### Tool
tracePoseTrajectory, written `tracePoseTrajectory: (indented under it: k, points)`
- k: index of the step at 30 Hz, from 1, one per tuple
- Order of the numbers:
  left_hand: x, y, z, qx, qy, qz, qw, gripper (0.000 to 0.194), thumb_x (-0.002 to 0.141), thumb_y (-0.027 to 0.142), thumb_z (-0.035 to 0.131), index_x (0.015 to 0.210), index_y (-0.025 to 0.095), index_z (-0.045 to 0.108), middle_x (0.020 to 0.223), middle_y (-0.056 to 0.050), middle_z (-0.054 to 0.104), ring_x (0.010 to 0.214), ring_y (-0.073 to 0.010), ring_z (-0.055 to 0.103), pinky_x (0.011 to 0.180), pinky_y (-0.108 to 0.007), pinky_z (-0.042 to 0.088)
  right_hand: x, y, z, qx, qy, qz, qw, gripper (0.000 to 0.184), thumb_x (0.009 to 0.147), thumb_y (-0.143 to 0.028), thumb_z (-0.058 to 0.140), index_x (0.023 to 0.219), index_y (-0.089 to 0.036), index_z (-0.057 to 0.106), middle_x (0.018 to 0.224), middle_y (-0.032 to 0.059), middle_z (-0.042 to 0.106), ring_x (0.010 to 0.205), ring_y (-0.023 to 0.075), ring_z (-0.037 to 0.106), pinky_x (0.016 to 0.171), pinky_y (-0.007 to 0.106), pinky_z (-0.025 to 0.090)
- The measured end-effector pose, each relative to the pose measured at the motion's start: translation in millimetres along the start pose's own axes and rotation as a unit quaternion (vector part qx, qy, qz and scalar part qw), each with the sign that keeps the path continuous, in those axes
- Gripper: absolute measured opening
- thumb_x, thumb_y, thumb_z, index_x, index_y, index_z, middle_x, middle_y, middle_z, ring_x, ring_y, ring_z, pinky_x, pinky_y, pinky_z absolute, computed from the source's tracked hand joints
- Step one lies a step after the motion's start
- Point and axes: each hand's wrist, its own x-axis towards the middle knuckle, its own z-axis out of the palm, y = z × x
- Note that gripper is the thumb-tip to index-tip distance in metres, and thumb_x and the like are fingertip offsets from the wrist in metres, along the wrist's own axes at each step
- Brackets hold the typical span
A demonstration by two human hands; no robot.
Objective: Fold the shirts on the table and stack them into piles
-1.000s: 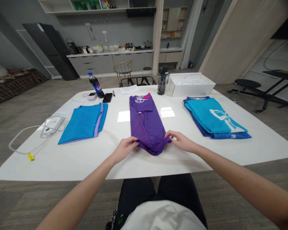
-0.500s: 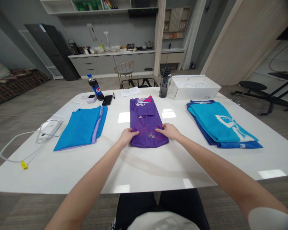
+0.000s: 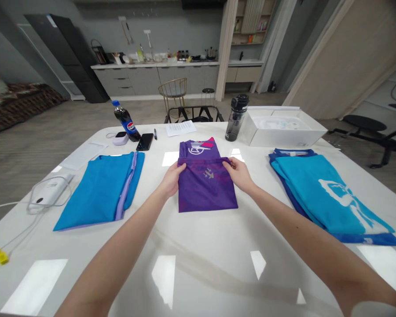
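Observation:
A purple T-shirt [image 3: 206, 193] lies folded in the middle of the white table [image 3: 198, 246]. Its lower part is turned up over the upper part, and a white print and a pink patch show beyond the fold's edge. My left hand [image 3: 172, 178] pinches the left corner of that raised edge, thumb on top. At the right corner, my right hand [image 3: 239, 174] grips the same edge between thumb and fingers. To the left rests a folded blue T-shirt [image 3: 102, 185] with a lilac one against it. A stack with a turquoise T-shirt [image 3: 310, 189] on top is at the right.
Behind the shirts stand a cola bottle [image 3: 127, 121], a phone [image 3: 145, 141], a paper sheet [image 3: 181, 128], a dark drink bottle [image 3: 236, 119] and a white box [image 3: 284, 136]. A power strip [image 3: 49, 193] with loose cable lies at the left edge.
Both hands have carried the purple T-shirt's lower edge away from me, folding it farther over the shirt. The view has tilted down and come closer to the table.

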Motion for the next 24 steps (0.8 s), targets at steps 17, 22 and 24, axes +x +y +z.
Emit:
tracePoseTrajectory:
  k: [17,22,24]
  points:
    - [233,-15,-61.0,0.519,0.185,0.147,0.821,0.028,0.088,0.020,0.061,0.115,0.024,0.064,0.103,-0.006,0.073,0.096,-0.0237,0.068,0.089,-0.037,0.051,198,92,63,-0.277,0.031,0.062,0.958,0.030,0.096,-0.040,0.051,0.098,-0.020,0.072,0.091,0.0087,0.074,0.088,0.0244,0.065,0.080,0.033,0.047]
    - [220,-14,-53.5,0.643,0.198,0.196,0.713,0.039,0.093,0.019,0.052,0.132,0.018,0.058,0.129,-0.016,0.064,0.121,-0.0305,0.060,0.104,-0.047,0.046,192,83,72,-0.371,0.061,0.038,0.926,0.038,0.096,-0.039,0.052,0.125,-0.018,0.064,0.121,0.0173,0.066,0.109,0.0330,0.060,0.091,0.044,0.047]
    - [211,-17,-46.7,0.681,0.139,0.249,0.674,0.042,0.096,0.020,0.047,0.137,0.017,0.056,0.142,-0.017,0.056,0.132,-0.0300,0.053,0.113,-0.047,0.040,185,75,78,-0.408,0.065,-0.010,0.910,0.047,0.097,-0.040,0.052,0.136,-0.016,0.057,0.135,0.0209,0.059,0.122,0.0366,0.053,0.098,0.050,0.044]
